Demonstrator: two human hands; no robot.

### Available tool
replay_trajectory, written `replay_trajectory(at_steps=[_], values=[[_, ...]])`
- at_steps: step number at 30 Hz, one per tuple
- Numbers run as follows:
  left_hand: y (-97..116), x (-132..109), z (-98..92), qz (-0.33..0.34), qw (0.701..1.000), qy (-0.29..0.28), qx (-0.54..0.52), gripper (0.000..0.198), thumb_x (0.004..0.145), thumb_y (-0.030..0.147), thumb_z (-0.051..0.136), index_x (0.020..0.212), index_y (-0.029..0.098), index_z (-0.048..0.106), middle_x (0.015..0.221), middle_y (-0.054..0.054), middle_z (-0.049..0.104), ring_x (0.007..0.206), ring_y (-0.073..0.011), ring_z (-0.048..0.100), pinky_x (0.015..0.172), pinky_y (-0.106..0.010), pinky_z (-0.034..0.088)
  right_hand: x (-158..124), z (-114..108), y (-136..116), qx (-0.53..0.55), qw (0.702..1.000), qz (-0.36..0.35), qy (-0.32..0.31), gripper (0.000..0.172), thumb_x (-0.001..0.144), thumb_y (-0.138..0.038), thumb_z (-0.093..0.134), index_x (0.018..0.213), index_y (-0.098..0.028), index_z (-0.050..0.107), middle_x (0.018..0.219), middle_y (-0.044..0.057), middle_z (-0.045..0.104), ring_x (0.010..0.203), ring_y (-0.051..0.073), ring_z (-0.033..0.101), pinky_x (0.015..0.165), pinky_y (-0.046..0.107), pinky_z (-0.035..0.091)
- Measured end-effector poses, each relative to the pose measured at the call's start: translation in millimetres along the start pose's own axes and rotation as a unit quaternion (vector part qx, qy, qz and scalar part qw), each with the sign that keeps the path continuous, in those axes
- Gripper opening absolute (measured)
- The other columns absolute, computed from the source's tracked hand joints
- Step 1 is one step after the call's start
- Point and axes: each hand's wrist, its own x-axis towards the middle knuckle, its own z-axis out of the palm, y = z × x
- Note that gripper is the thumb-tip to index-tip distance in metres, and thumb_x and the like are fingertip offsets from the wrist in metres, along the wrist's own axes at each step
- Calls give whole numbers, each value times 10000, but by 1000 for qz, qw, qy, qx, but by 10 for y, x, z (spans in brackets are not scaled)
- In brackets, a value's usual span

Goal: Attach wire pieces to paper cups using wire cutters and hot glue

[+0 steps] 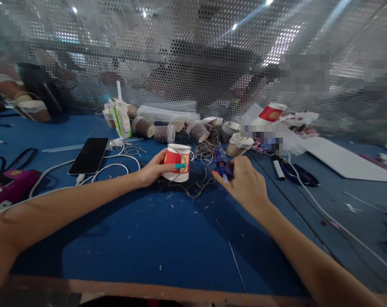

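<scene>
My left hand point(153, 169) is wrapped round a red and white paper cup point(177, 164), held roughly upright above the blue table. Twine strands point(196, 192) lie under and beside the cup. To the right, my right hand point(246, 183) is closed on a blue glue gun point(223, 162), with a pale stub like a glue stick at its near end. The glue gun is apart from the cup. Behind both hands lies a heap of tangled brown twine point(209, 147), and a twine-wrapped cup point(164, 133) rests on its side close by.
A black phone point(89, 156) with a white cable lies at left. Several wrapped cups, a green-white carton point(119, 118) and white sheets point(168, 111) line the perforated metal screen point(142, 55). Scissors point(300, 174) and a white board point(347, 157) lie at right.
</scene>
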Motion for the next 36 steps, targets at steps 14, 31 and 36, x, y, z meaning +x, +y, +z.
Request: replay_trajectory(at_steps=[14,31,36], values=[[35,-31,97,35,987,85,131,625,546,277,815,1057,157,475,1028,-72,613,957,-211,589,890,-385,473,-50,-251,-230,124,979,-161,15,454,794,-323,561,1185,-182,378,1295,197,448,1223,348,431,974,542,342],[64,-103,101,32,990,-38,135,588,608,254,791,1132,151,546,1133,-120,655,1025,-258,619,900,-395,483,-227,-145,-388,326,922,-186,-98,116,849,-323,463,944,-259,464,1325,59,561,1080,257,432,923,466,373],[77,-97,83,21,995,-39,87,617,583,314,812,1121,143,563,1110,-122,671,1015,-271,632,892,-396,487,-198,-162,-318,337,927,-152,-64,112,845,-337,446,884,-246,500,1226,66,619,1017,263,456,892,481,383]])
